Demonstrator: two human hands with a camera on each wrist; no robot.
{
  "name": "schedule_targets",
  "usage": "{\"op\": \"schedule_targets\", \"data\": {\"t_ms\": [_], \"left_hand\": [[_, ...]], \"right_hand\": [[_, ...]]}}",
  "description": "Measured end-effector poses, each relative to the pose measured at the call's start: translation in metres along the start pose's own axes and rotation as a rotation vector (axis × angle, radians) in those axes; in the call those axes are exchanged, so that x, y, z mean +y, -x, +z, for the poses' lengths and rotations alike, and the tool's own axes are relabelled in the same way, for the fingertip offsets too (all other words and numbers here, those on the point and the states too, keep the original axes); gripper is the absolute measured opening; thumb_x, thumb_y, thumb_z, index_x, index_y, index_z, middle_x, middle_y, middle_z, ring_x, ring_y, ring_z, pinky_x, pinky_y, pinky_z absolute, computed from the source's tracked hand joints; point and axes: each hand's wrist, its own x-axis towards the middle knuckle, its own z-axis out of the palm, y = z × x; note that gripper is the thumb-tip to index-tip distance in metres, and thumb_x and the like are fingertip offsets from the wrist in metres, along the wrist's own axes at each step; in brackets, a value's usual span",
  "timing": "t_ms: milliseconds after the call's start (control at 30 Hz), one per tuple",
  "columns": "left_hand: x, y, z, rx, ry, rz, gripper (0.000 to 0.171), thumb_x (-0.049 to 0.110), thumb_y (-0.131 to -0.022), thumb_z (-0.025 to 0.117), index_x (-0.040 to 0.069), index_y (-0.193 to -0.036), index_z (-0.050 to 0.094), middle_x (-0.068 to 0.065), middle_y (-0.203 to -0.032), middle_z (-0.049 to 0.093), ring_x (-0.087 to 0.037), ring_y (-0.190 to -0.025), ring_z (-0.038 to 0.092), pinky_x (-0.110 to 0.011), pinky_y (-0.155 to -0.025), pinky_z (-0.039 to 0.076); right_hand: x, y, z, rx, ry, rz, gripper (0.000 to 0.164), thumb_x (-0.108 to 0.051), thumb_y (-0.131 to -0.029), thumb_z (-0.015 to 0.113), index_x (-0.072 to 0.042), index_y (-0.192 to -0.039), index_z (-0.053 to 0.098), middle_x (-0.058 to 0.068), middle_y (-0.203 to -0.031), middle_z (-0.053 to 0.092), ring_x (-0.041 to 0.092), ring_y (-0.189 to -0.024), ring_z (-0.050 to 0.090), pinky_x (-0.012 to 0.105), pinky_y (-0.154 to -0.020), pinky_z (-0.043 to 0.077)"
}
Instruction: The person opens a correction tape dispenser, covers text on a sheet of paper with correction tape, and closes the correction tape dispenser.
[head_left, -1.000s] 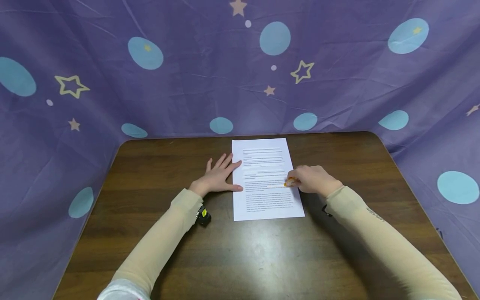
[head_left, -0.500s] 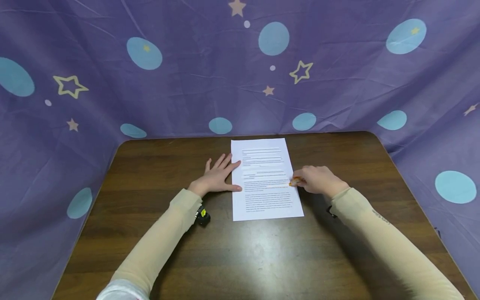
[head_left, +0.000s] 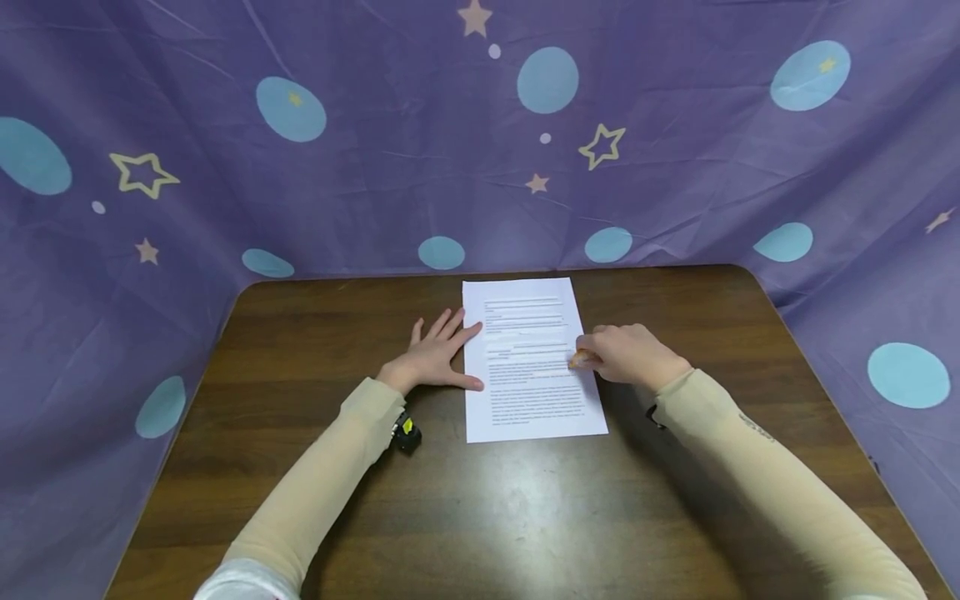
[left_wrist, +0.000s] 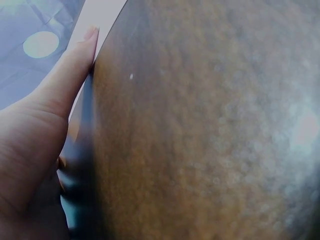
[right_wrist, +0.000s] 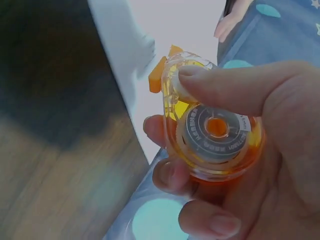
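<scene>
A printed white sheet of paper [head_left: 528, 358] lies on the brown table [head_left: 495, 517]. My left hand [head_left: 438, 354] lies flat with fingers spread, its fingertips on the sheet's left edge; in the left wrist view its thumb [left_wrist: 70, 65] rests against the table. My right hand [head_left: 630, 354] holds a small orange correction tape dispenser [head_left: 579, 360] at the sheet's right edge. In the right wrist view the clear orange dispenser [right_wrist: 212, 132] is pinched between thumb and fingers, its tip by the paper [right_wrist: 150, 45].
A purple cloth [head_left: 375, 150] with blue dots and stars hangs behind and around the table. A small black and yellow device [head_left: 407, 432] is strapped under my left wrist. Bare wood stretches toward the near edge.
My right hand with the dispenser slid right along a text line, then came back left and slightly up. The left hand and the sheet stayed put.
</scene>
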Motion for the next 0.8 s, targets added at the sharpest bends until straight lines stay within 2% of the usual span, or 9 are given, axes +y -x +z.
{"op": "schedule_targets", "data": {"t_ms": [300,567,800], "left_hand": [[0.007,0.005,-0.005,0.012,-0.021,0.0,0.115,0.074,-0.08,0.075,0.028,-0.169,0.018,-0.009,-0.176,-0.005,-0.032,-0.161,-0.009,-0.071,-0.12,-0.007],[0.007,0.005,-0.007,-0.002,-0.018,-0.003,0.109,0.072,-0.086,0.069,0.027,-0.169,0.015,-0.009,-0.176,-0.006,-0.033,-0.161,-0.01,-0.069,-0.12,-0.008],[0.007,0.005,-0.008,-0.015,0.001,-0.004,0.11,0.073,-0.086,0.069,0.027,-0.169,0.014,-0.009,-0.176,-0.007,-0.033,-0.161,-0.011,-0.069,-0.12,-0.01]], "right_hand": [[-0.014,-0.02,0.005,-0.041,-0.038,-0.028,0.025,-0.031,-0.094,0.08,-0.016,-0.083,0.063,0.0,-0.07,0.053,0.017,-0.06,0.052,0.042,-0.053,0.048],[-0.029,-0.038,0.017,-0.017,-0.055,-0.1,0.018,-0.033,-0.094,0.079,-0.02,-0.089,0.068,-0.001,-0.073,0.057,0.014,-0.061,0.052,0.04,-0.055,0.049],[-0.052,-0.056,0.022,-0.032,-0.046,-0.132,0.015,-0.03,-0.096,0.078,-0.017,-0.096,0.07,0.0,-0.077,0.061,0.013,-0.06,0.053,0.04,-0.056,0.052]]}}
